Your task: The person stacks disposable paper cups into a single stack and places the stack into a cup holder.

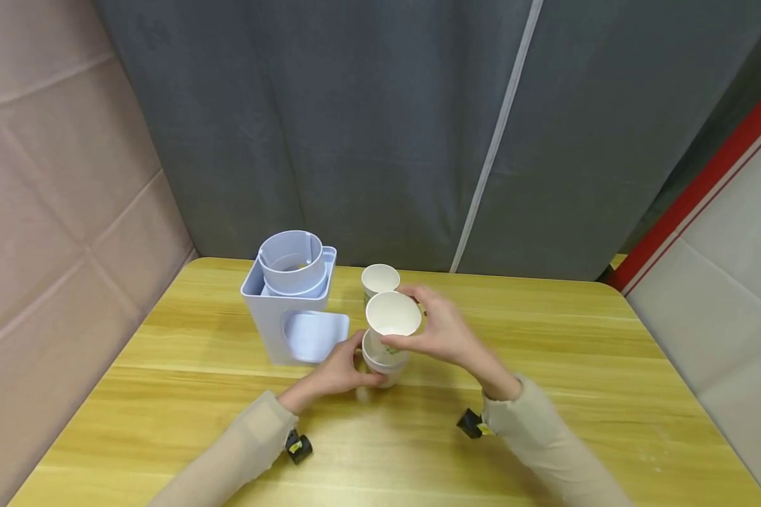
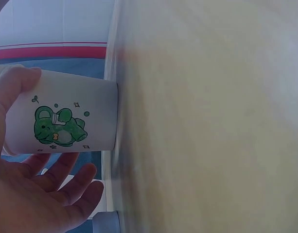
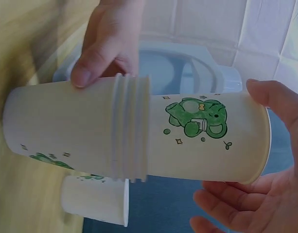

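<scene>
Upright on the table stands a stack of nested white paper cups (image 3: 66, 121), several rims showing, with a green cartoon animal printed on the side (image 2: 61, 126). My left hand (image 1: 336, 367) holds this stack low down, its thumb against the wall. Above it, my right hand (image 1: 447, 334) grips another paper cup (image 3: 207, 136) near its rim, thumb on one side and fingers on the other. That cup's lower part sits inside the stack's top cup. Behind the stack, a separate paper cup (image 1: 380, 278) stands mouth up, untouched.
Left of the cups stands a light blue plastic box (image 1: 263, 324) with a round container (image 1: 292, 264) set in its top and a flat tray-like part (image 1: 320, 336) at its front. A grey curtain (image 1: 355, 141) hangs behind the wooden table (image 1: 609, 394).
</scene>
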